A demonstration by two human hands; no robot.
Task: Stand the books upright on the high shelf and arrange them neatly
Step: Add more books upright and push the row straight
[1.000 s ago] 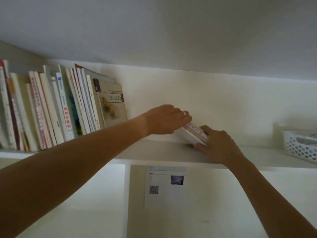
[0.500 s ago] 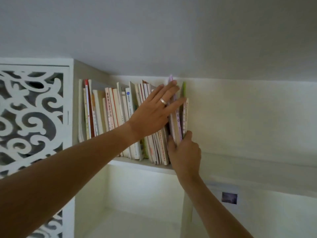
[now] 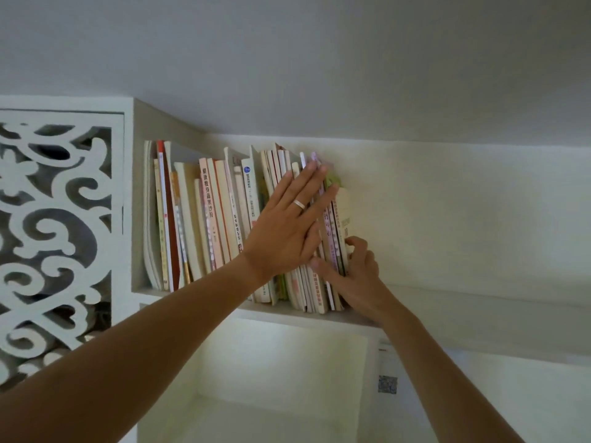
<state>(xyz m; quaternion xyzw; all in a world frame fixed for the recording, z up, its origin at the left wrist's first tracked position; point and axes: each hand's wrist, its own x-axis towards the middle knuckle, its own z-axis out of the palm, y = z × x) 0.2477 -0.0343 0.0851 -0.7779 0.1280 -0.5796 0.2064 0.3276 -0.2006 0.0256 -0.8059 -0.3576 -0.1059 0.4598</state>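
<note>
Books (image 3: 224, 219) stand in row on high shelf (image 3: 319, 316), rightmost leaning. Left hand (image 3: 284, 231) flat, fingers straight, pressing spines. Right hand (image 3: 355, 270) apparently pinches end book (image 3: 343, 219). Straightening remains.

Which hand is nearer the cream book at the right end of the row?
Right. The right hand grips the low end of the cream book. The left hand lies flat on the spines to its left, its little fingertip close to the book's top.

Both hands raised — left (image 3: 287, 225) flat, fingers straight; right (image 3: 355, 273) curled.
</note>
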